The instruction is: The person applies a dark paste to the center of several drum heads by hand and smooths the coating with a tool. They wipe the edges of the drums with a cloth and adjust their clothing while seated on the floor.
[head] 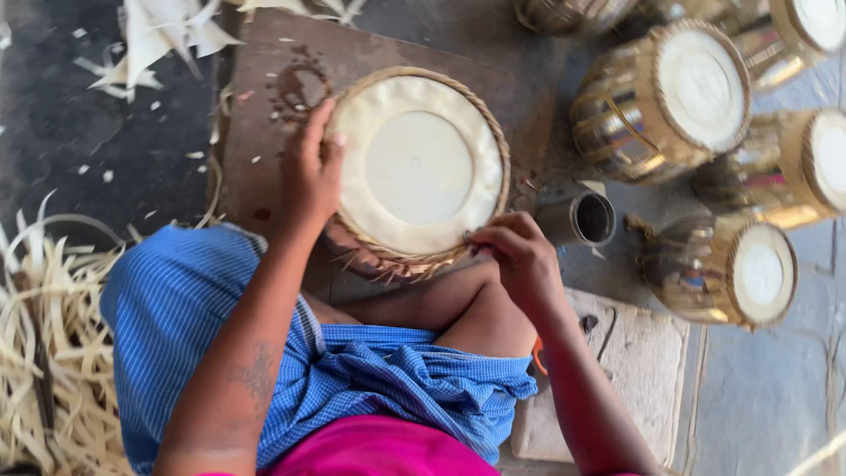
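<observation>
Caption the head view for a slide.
Left hand steadies a pale drumhead with braided rim while right hand works its edge; finished drums lie nearby.

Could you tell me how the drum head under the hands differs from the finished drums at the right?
The drum head lies flat, facing up, gripped by the left hand and right hand; the finished drums lie on their sides, untouched. It shows no body; they have shiny metal bodies. Both have pale round skins with woven rims.
</observation>
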Tool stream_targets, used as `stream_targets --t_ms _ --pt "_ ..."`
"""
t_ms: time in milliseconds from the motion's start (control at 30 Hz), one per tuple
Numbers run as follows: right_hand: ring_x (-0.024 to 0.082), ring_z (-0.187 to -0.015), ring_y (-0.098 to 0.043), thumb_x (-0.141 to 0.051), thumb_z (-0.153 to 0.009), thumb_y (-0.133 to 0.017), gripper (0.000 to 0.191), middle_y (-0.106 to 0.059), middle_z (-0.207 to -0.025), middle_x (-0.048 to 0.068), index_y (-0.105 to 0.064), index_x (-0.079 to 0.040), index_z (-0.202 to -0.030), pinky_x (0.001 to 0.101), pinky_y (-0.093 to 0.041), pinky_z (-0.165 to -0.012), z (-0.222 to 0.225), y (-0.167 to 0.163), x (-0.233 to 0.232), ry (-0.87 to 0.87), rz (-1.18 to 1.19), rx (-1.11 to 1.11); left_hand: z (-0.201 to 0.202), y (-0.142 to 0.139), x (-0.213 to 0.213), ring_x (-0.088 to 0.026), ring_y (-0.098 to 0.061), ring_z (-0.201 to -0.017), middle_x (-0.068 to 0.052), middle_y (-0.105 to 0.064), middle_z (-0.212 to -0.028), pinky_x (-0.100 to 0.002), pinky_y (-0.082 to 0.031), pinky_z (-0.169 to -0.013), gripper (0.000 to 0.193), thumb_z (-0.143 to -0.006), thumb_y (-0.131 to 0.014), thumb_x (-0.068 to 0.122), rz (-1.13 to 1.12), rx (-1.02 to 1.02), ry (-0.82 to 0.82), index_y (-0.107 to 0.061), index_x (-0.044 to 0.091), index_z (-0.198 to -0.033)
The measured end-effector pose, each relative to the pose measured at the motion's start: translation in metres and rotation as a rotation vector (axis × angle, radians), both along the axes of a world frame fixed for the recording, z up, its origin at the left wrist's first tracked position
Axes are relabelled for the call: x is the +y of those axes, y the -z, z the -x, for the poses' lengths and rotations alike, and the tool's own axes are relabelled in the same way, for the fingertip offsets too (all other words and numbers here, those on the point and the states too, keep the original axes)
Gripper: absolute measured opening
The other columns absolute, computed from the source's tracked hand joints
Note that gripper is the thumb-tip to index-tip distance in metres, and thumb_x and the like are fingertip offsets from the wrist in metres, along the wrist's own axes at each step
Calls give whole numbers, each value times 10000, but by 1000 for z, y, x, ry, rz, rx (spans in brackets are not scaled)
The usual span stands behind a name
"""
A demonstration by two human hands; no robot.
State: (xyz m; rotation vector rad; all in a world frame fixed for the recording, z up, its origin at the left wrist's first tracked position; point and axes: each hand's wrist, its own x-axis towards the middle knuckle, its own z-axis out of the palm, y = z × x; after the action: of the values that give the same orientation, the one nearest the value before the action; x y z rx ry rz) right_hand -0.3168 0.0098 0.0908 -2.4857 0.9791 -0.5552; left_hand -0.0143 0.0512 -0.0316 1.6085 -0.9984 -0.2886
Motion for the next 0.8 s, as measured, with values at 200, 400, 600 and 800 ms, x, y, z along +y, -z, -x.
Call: stream_targets --t_ms 200,400,600,800 --pt "190 -1024 -670 68 -924 -669 237 -681 -1144 64 -732 -42 -1124 302 -564 -893 37 29 -30 126 -316 -334 -4 18 0 -358 -609 -1308 -212 -622 -1429 -432 -479 -1085 442 -1069 -598 152 -17 -9 38 -533 48 -1494" --pt "165 -934 -680 -44 -1044 -588 165 -686 -1075 72 -660 -83 -1187 385 -628 -880 109 71 -85 172 -986 -1137 1 15 1 -280 -560 -1382 -161 -576 -1517 -401 -429 -1157 452 -1095 -551 80 28 181 147 -499 17 -1540" --pt "173 -841 -679 -56 -936 -620 304 -692 -1050 64 -681 -98 -1232 322 -580 -694 203 129 -172 599 -804 -1013 5 -9 15 -302 -581 -1342 -199 -572 -1503 -388 -457 -1132 432 -1117 -561 84 -73 24 89 -518 -17 -1535" --pt "221 -919 -714 -19 -767 -816 452 -704 -1062 65 -690 -92 -1196 397 -610 -827 238 178 -218 769 -686 -606 9 -11 16 -224 -586 -1331 -151 -592 -1503 -348 -449 -1146 443 -1139 -549 164 -98 174 83 -506 15 -1554"
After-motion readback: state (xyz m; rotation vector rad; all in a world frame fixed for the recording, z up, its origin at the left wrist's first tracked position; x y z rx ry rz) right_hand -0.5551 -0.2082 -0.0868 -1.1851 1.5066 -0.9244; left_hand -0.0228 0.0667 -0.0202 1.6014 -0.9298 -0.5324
